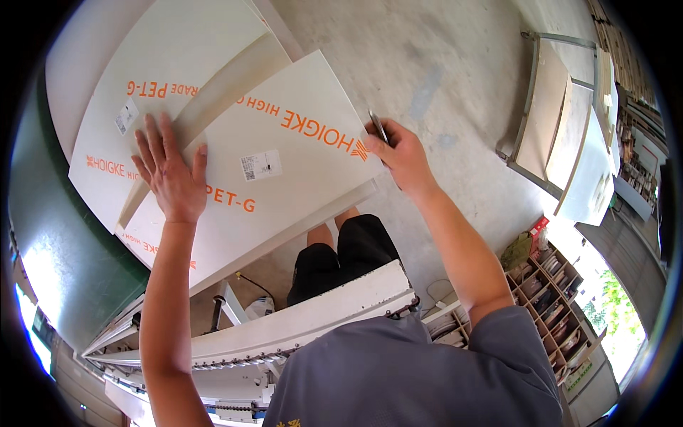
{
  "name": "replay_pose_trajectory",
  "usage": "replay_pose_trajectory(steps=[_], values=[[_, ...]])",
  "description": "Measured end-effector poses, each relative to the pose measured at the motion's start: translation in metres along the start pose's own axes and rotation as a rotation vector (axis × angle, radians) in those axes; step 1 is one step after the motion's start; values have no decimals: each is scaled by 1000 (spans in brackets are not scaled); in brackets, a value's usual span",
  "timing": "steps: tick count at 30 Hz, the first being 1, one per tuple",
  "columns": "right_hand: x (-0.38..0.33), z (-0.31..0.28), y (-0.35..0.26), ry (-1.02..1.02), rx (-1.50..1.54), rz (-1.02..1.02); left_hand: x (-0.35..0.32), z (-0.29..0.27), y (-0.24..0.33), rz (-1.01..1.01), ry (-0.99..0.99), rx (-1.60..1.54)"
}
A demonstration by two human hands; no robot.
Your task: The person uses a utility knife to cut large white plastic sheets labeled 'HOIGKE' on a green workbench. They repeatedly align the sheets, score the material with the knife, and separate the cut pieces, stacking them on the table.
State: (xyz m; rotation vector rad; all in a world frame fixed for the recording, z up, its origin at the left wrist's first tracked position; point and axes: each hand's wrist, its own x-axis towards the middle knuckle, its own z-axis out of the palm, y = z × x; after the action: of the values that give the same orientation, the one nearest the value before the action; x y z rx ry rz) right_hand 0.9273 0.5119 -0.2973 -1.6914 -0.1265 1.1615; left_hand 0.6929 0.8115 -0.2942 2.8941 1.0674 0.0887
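White panels (306, 167) with orange print lie stacked in front of me, the top one set at an angle. My left hand (176, 181) rests flat on the top panel, fingers spread, holding nothing. A curved beige strip (235, 77) runs along that panel's far left edge, beside my fingertips. At the panel's right corner my right hand (404, 158) is closed around a slim dark tool with a pale pointed end (377, 127), perhaps a knife. Most of the tool is hidden in the fist. White labels (262, 165) with a square code are stuck on the panels.
A white machine rail (306, 313) with a chain-like edge crosses close in front of my body. Dark green machine bodywork (78, 235) curves along the left. A metal rack with boards (548, 121) stands to the right on concrete floor (441, 64). Compartment shelving (548, 292) is at lower right.
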Motion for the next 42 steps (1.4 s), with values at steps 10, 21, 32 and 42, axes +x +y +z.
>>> replay_pose_trajectory(steps=[10,21,32,42], values=[[94,30,-74,-48,-60,-58,3,-3,3,-24,-13,-27],[11,9,-31,41,-59,59,1,-7,4,-13,-5,-29],[104,0,-83,-377,-147,63,2,-3,3,-18,-3,-22],[96,-5,-84,-330,-34,138,3,-4,4,-12,6,-39]])
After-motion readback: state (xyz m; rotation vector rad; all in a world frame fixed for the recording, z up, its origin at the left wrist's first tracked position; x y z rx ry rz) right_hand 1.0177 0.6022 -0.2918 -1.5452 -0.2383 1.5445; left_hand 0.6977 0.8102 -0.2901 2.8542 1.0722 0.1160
